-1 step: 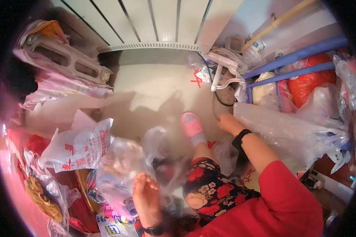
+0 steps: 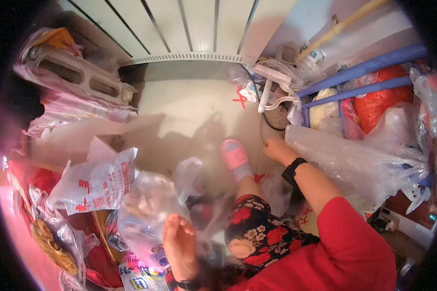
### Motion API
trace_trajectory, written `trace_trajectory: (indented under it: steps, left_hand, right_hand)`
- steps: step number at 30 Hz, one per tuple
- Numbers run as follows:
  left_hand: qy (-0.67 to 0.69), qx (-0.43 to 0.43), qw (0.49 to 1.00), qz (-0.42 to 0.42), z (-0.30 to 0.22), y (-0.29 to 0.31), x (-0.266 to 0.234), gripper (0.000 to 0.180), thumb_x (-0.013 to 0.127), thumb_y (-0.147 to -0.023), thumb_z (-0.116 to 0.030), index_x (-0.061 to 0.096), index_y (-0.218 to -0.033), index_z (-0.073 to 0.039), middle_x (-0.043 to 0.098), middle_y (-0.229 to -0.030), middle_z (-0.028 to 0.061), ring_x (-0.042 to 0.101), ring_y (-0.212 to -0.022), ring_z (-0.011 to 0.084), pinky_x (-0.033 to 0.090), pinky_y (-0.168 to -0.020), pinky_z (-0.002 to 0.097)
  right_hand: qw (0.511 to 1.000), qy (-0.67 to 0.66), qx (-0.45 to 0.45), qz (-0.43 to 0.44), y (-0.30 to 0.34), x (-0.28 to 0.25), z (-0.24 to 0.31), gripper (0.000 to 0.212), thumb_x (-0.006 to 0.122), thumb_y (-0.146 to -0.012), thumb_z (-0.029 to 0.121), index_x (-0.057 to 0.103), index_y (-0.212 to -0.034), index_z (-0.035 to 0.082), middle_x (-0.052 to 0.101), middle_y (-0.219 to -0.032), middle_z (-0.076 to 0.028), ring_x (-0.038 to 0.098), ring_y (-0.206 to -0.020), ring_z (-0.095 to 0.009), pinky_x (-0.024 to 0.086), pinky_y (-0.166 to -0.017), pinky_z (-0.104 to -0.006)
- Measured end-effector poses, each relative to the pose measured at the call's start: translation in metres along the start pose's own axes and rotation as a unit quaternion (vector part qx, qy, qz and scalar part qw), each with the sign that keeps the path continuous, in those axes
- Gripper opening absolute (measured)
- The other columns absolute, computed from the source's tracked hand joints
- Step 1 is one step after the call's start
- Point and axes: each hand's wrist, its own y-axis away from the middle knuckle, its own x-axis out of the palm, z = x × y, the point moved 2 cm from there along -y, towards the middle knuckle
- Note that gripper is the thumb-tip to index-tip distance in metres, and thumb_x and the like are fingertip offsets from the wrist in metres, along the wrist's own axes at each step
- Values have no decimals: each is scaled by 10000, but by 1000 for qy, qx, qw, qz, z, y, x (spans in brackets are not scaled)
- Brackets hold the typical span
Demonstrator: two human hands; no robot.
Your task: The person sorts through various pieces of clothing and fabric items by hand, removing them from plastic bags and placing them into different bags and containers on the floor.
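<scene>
My right hand [image 2: 277, 149] reaches forward over the floor, fingers closed around the lower end of a thin, pale cord-like strip [image 2: 261, 128]. Just beyond it, a white plastic frame with curved arms [image 2: 269, 92] lies beside a black cable [image 2: 272, 127]. My left hand [image 2: 179, 245] is raised at the lower middle with loosely curled fingers and nothing visible in them. It is nearest a filled clear plastic bag [image 2: 148, 203]; whether they touch I cannot tell. My pink shoe [image 2: 234, 153] is on the floor between the hands.
A pale slatted panel [image 2: 199, 29] stands at the back. Blue poles [image 2: 364, 68] and a red bag [image 2: 383, 104] are at right, above a large clear plastic sheet [image 2: 349, 150]. On the left lie a white printed bag [image 2: 97, 186] and a brown glove-like item [image 2: 53, 247].
</scene>
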Motion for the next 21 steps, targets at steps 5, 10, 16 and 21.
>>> trace_trajectory:
  steps: [5,10,16,21]
  left_hand:
    - [-26,-17,999,36,8,-11,9,90,556,-875,-116,569,-950,-67,562,-796,22,500,-669,124,416,-593,251]
    - [-42,-14,998,49,11,-21,5,81,562,-866,-64,587,-942,-46,583,-787,38,536,-676,122,449,-594,233]
    - [-40,6,999,-22,8,-24,0,80,557,-861,-37,577,-938,-36,599,-796,45,557,-666,124,456,-590,226]
    - [-81,16,996,-45,3,-31,8,71,535,-863,-35,567,-925,-24,587,-780,58,543,-656,118,444,-581,213]
  right_hand:
    - [972,-109,-21,-209,-48,-32,34,149,539,-783,136,602,-823,7,607,-823,-211,589,-770,-396,464,-702,-472]
    - [897,46,-135,-419,-74,-66,43,160,550,-780,122,601,-858,-9,602,-832,-169,600,-736,-375,476,-686,-466]
    - [985,74,31,-154,-104,-71,57,194,580,-760,132,615,-890,-6,614,-907,-213,589,-917,-375,482,-769,-461]
    - [959,-90,-81,-255,-149,-88,81,260,583,-764,160,564,-974,7,591,-952,-237,560,-915,-406,461,-788,-468]
